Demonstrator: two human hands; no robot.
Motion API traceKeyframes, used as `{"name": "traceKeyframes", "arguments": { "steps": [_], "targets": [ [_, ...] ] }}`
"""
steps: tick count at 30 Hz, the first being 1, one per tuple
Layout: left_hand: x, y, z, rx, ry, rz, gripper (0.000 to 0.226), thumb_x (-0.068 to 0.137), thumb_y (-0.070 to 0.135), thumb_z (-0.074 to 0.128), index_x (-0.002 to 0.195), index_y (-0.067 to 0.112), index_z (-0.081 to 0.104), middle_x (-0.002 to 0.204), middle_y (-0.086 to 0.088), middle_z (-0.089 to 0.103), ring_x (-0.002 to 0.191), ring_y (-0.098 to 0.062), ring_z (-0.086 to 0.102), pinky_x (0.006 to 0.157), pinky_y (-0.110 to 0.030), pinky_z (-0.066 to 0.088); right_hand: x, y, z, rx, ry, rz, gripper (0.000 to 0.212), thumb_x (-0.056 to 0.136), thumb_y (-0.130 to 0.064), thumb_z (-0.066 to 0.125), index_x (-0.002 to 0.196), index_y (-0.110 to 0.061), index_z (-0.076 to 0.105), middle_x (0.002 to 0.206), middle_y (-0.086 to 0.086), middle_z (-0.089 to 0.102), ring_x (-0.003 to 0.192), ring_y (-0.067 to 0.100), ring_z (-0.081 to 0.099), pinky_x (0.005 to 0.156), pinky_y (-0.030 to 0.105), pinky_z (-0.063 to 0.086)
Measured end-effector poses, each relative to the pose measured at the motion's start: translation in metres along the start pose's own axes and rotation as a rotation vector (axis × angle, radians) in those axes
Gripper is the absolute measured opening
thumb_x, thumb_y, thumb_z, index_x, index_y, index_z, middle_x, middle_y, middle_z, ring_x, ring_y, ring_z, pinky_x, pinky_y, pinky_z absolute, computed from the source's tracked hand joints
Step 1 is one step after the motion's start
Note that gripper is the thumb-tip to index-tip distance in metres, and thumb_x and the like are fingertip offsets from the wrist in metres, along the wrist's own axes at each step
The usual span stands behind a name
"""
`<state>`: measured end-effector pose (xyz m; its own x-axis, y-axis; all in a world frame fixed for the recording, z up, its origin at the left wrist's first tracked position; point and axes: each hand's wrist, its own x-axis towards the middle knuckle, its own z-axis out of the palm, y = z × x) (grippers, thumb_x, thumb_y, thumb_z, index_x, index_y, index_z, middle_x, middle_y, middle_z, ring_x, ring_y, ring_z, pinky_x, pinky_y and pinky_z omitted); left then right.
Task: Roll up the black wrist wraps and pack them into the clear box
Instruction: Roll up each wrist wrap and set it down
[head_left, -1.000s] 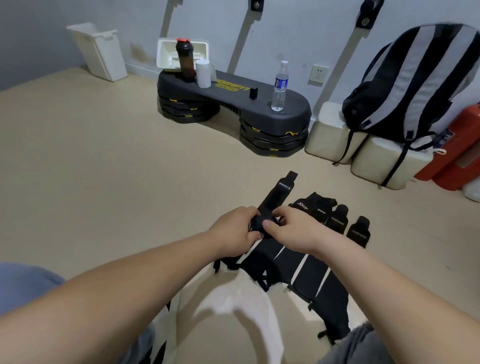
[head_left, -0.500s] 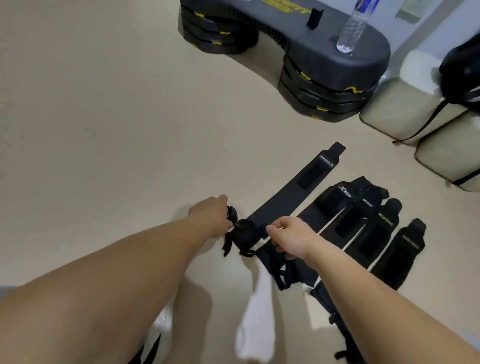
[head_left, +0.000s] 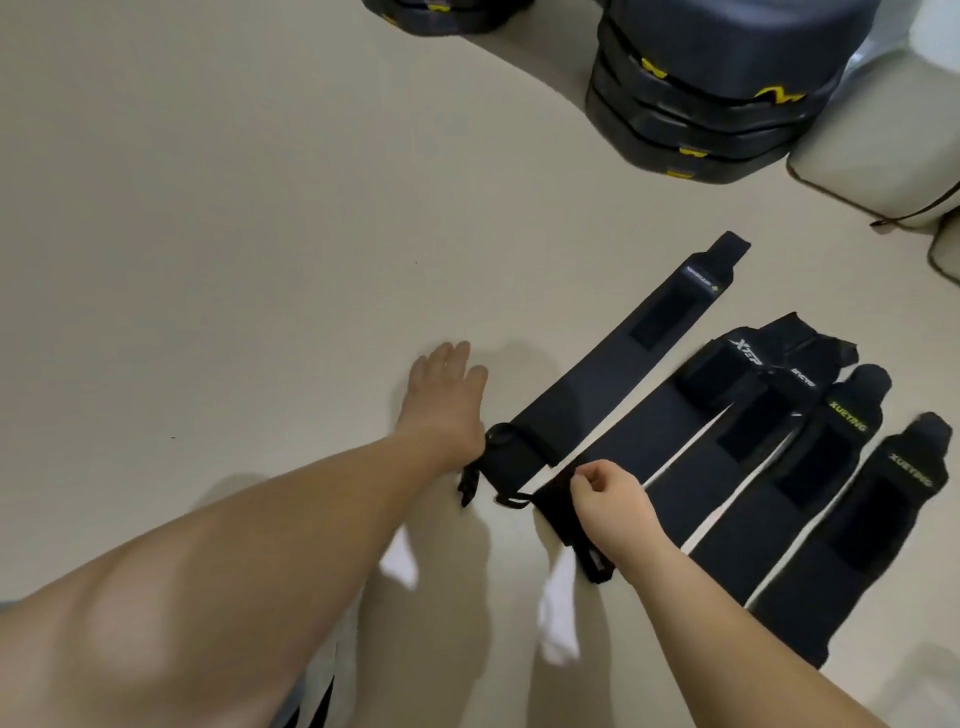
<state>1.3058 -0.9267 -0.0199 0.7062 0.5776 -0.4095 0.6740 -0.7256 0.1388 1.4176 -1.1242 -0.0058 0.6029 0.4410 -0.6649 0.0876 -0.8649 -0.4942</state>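
Left hand (head_left: 448, 400) flat on floor (head_left: 208, 234), fingers spread, empty, wrist beside leftmost wrap (head_left: 613, 364) near end. Right hand (head_left: 610, 496) loosely curled, fingertips pinching second wrap (head_left: 639, 441) edge. Other wraps (head_left: 831, 483) flat alongside. Box unseen; motion blur.

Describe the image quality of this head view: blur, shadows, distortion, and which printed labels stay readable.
Head view: soft motion blur throughout; the left hand and the stacked dark platform smear most. Wide-angle bending curves the floor edges. Both forearms cast soft shadows near the white patches. The yellow label on one wrist wrap reads roughly; the leftmost wrap label is too blurred. The right hand looks brighter.
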Motion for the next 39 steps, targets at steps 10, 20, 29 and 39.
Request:
{"name": "traceKeyframes", "arguments": {
  "steps": [10,20,29,39],
  "targets": [
    [0.020,0.065,0.043,-0.377,-0.235,-0.113,0.044,0.102,0.031,0.056,0.142,0.014,0.048,0.141,-0.012,0.048,0.128,-0.035,0.051,0.106,-0.050,0.048,-0.012,0.034,0.007,-0.315,-0.320,-0.055,0.044,0.109,-0.026,0.044,0.152,-0.021,0.045,0.131,-0.001,0.050,0.138,0.023,0.042,0.112,0.035,0.040],
    [0.038,0.076,0.057,-0.269,-0.197,-0.320,0.058,0.096,0.048,0.069,0.137,0.014,0.047,0.137,-0.013,0.052,0.132,-0.035,0.046,0.105,-0.046,0.046,-0.008,0.054,-0.021,0.314,-0.089,0.238,0.021,0.106,-0.025,0.049,0.116,-0.015,0.065,0.087,-0.002,0.063,0.076,0.017,0.056,0.075,0.035,0.050],
    [0.044,0.084,0.053,-0.631,-0.223,-0.414,0.034,0.088,0.024,0.080,0.090,0.016,0.046,0.097,-0.006,0.057,0.090,-0.027,0.057,0.080,-0.036,0.049,-0.011,0.054,-0.032,0.317,-0.150,0.253,0.018,0.107,-0.028,0.050,0.103,-0.021,0.066,0.089,0.003,0.065,0.080,0.019,0.059,0.073,0.033,0.052],
    [0.013,0.118,-0.053,-1.104,-0.211,-0.412,0.019,0.076,0.013,0.067,0.093,0.009,0.059,0.103,-0.017,0.067,0.091,-0.035,0.066,0.082,-0.043,0.056,-0.054,0.008,-0.061,0.479,-0.085,0.283,0.045,0.110,-0.038,0.046,0.126,0.000,0.063,0.112,0.023,0.074,0.091,0.038,0.068,0.083,0.041,0.059]
  ]
}}
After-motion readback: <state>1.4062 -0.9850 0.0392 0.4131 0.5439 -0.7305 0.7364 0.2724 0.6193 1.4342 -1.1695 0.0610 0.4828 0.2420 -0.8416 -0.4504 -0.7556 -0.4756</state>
